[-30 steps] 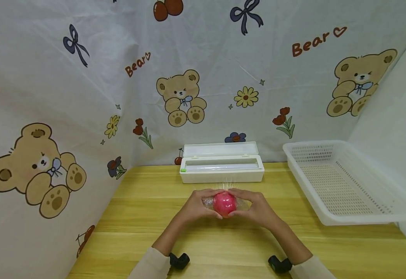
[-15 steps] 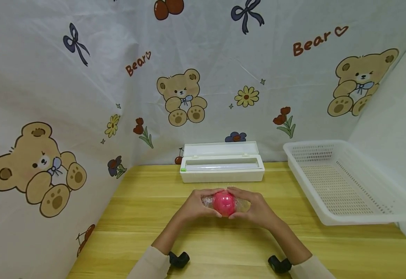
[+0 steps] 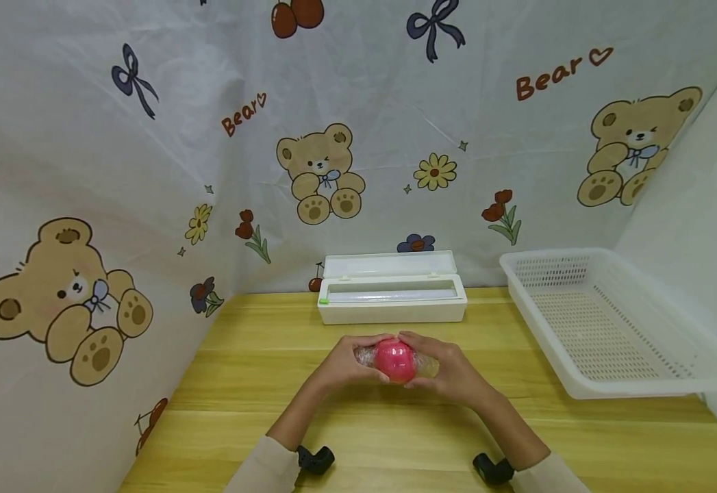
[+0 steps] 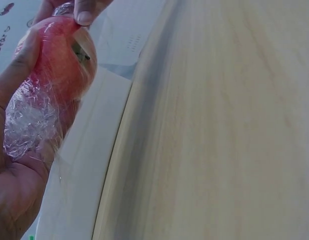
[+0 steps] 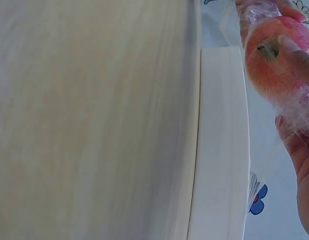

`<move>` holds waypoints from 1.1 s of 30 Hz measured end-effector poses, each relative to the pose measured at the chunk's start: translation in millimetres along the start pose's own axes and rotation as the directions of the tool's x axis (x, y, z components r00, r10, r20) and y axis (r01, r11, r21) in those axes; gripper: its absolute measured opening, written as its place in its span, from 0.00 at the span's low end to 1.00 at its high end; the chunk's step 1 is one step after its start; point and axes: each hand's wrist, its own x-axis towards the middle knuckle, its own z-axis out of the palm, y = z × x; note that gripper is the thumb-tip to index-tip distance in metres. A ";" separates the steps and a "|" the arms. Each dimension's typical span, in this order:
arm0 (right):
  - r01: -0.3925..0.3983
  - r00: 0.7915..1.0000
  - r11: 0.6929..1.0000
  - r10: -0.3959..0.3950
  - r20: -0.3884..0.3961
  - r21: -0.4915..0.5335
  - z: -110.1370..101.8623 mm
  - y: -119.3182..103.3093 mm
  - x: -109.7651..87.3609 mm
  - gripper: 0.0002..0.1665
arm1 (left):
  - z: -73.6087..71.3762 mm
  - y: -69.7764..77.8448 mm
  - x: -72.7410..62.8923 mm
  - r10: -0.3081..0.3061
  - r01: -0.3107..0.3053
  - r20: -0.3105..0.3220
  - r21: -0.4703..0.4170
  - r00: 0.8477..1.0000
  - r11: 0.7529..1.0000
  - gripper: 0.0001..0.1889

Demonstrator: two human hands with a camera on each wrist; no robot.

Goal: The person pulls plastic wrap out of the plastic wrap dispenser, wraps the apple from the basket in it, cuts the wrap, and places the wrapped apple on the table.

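A red apple (image 3: 394,360) wrapped in clear cling film is between my two hands, above the table in the middle of the head view. My left hand (image 3: 345,361) grips it from the left, thumb and fingers curled round that side. From the right, my right hand (image 3: 452,371) holds it the same way. Crumpled film (image 4: 32,117) bunches out at the apple's sides into both palms. The stem (image 5: 268,49) shows through the film in the right wrist view. Behind the hands stands a white cling film box (image 3: 393,313), lid raised, a film roll (image 3: 392,296) inside.
At the right of the wood-grain table (image 3: 259,404) sits a white plastic basket (image 3: 570,392). A white cloth with printed bears (image 3: 321,174) hangs behind and to the left. Black wrist devices (image 3: 316,461) are at both sleeves.
Both hands keep their grip on the apple, which turns slightly and shifts a little left. The thin film strands seen sticking up above it a second ago no longer show.
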 end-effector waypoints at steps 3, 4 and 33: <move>0.011 1.000 1.000 -0.011 -0.011 0.005 0.1 -0.1 0.3 0.50 | -0.3 1.0 0.0 -0.010 0.010 0.002 -0.006 1.000 1.000 0.36; 0.018 1.000 1.000 -0.018 -0.016 0.008 0.1 -0.2 0.3 0.50 | -0.4 1.4 -0.2 -0.015 0.015 0.000 -0.004 1.000 1.000 0.36; -0.036 0.999 0.997 0.039 -0.037 0.072 -2.3 0.2 -0.7 0.45 | 1.5 7.3 -2.8 -0.022 0.021 0.008 0.074 1.000 0.997 0.39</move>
